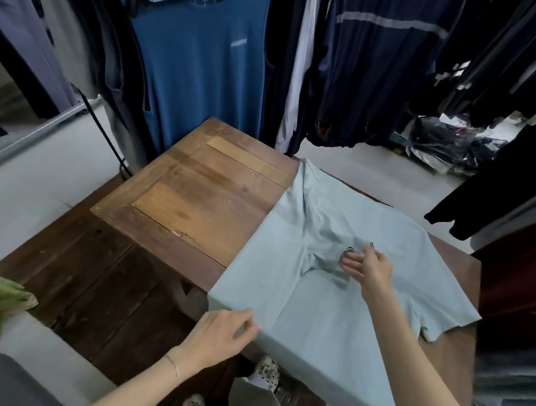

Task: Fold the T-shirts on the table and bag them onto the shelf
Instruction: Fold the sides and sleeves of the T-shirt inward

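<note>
STEP: spreading pale T-shirt [333, 291] flat, right half of table [191, 199], lower centre-right | LEFT: left hand [224, 331] pinches the near-left edge | RIGHT: right hand [371, 269] — fingers loosely curled at the bunched collar, grip uncertain | ADVICE: pull both ends taut, smooth the creases — then fold.

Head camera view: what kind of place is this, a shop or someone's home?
Probably a clothing shop or its stockroom: hung garments crowd the wooden table, bagged clothes lie on the floor, and a pale T-shirt is being folded.
</note>
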A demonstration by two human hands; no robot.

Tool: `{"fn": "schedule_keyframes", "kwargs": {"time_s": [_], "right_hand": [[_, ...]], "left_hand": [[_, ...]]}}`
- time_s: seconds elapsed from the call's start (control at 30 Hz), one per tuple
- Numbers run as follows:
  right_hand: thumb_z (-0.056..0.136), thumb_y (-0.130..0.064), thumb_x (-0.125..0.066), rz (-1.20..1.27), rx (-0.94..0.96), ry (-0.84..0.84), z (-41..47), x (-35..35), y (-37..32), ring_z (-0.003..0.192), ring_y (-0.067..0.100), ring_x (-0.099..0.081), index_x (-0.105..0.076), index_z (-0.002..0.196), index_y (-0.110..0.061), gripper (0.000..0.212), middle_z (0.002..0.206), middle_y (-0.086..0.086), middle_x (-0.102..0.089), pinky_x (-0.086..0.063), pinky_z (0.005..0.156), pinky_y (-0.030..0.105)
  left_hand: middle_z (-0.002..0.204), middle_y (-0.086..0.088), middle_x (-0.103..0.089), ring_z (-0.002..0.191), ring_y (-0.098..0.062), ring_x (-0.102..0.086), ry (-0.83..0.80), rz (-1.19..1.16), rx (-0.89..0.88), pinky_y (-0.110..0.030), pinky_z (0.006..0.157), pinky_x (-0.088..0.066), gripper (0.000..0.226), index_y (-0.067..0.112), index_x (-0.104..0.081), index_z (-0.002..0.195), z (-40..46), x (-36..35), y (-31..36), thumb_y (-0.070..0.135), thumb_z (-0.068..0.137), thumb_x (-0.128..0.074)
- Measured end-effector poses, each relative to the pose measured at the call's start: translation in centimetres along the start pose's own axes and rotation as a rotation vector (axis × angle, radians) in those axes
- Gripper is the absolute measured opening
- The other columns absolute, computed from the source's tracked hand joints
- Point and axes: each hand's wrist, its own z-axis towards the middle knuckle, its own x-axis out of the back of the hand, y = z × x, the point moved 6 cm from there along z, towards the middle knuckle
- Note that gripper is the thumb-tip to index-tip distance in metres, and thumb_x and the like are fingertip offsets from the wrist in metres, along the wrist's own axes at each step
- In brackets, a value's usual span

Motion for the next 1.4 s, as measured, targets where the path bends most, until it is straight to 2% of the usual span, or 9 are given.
{"fn": "schedule_keyframes", "kwargs": {"time_s": [0.07,0.13,0.23,0.33,0.6,0.83,1.17,1.3,1.4], "right_hand": [[0.099,-0.014,-0.047,-0.056,-0.019,-0.011,-1.8,0.1,1.4,0.032,0.014,-0.056,-0.052,0.091,0.002,0.019,0.067,0.016,-0.054,-0.049,0.034,0.024],[0.096,-0.013,-0.052,-0.142,-0.075,-0.085,-4.0,-0.5,3.0,0.030,0.014,-0.054,-0.054,0.087,0.002,0.017,0.065,0.017,-0.054,-0.047,0.033,0.022],[0.091,-0.021,-0.064,-0.334,-0.139,-0.329,-7.6,-2.1,5.6,0.040,0.019,-0.062,-0.063,0.096,0.010,0.031,0.065,0.017,-0.064,-0.049,0.039,0.022],[0.084,-0.024,-0.073,-0.518,-0.189,-0.533,-10.9,-3.7,7.8,0.049,0.020,-0.067,-0.067,0.091,0.007,0.033,0.073,0.019,-0.070,-0.054,0.046,0.025],[0.077,-0.014,-0.076,-0.716,0.006,-0.472,-12.8,-5.6,9.5,0.041,0.012,-0.060,-0.061,0.057,-0.008,0.026,0.068,0.016,-0.070,-0.050,0.045,0.021],[0.079,-0.021,-0.077,-0.593,-0.073,-0.516,-14.0,-4.1,9.3,0.044,0.008,-0.059,-0.055,0.061,-0.013,0.030,0.058,0.003,-0.066,-0.041,0.043,0.017],[0.082,-0.025,-0.075,-0.648,-0.079,-0.555,-14.0,-3.6,9.7,0.046,0.009,-0.062,-0.063,0.069,-0.011,0.022,0.062,0.004,-0.068,-0.043,0.045,0.017],[0.082,-0.032,-0.074,-0.788,-0.055,-0.550,-13.6,-3.4,9.1,0.047,0.010,-0.063,-0.064,0.067,-0.010,0.028,0.066,0.006,-0.070,-0.044,0.045,0.016],[0.088,-0.035,-0.066,-0.785,0.015,-0.433,-12.5,-3.3,7.6,0.041,0.009,-0.059,-0.062,0.066,-0.011,0.033,0.059,0.004,-0.066,-0.040,0.041,0.014]], "left_hand": [[0.059,0.001,-0.051,0.055,-0.007,-0.055,0.036,-0.058,0.136,-0.026,0.055,-0.045,0.040,0.022,-0.047,0.075,-1.4,-0.4,-2.9,0.055,0.094,-0.034],[0.058,0.002,-0.057,0.055,-0.007,-0.059,0.099,-0.155,0.295,-0.025,0.052,-0.046,0.031,0.025,-0.054,0.077,-2.6,-0.3,-6.0,0.049,0.094,-0.044],[0.059,0.004,-0.065,0.053,0.002,-0.059,0.197,-0.325,0.450,-0.019,0.050,-0.045,0.011,0.026,-0.060,0.095,-3.0,1.2,-8.3,0.036,0.091,-0.060],[0.068,-0.002,-0.068,0.043,-0.001,-0.053,0.177,-0.514,0.512,-0.015,0.044,-0.040,0.013,0.020,-0.062,0.097,-2.4,2.0,-8.8,0.028,0.088,-0.067],[0.077,-0.009,-0.061,0.056,-0.013,-0.044,0.031,-0.756,0.532,-0.019,0.046,-0.036,0.020,0.018,-0.062,0.107,-2.3,1.0,-9.3,0.021,0.087,-0.067],[0.067,0.000,-0.051,0.055,-0.010,-0.041,0.019,-0.880,0.525,-0.018,0.046,-0.033,0.018,0.019,-0.063,0.107,-3.2,0.6,-9.6,0.021,0.090,-0.064],[0.058,0.000,-0.040,0.045,-0.007,-0.034,-0.081,-0.785,0.493,-0.020,0.044,-0.026,0.014,0.017,-0.063,0.102,-2.0,-0.2,-10.1,0.022,0.089,-0.065],[0.059,0.002,-0.051,0.057,-0.009,-0.051,0.034,-0.396,0.371,-0.022,0.057,-0.041,0.013,0.023,-0.065,0.080,-1.1,1.6,-9.6,0.034,0.087,-0.066],[0.057,0.006,-0.054,0.055,-0.007,-0.054,0.156,-0.175,0.241,-0.020,0.051,-0.040,0.023,0.027,-0.060,0.069,-0.6,3.9,-8.3,0.041,0.086,-0.063]]}}
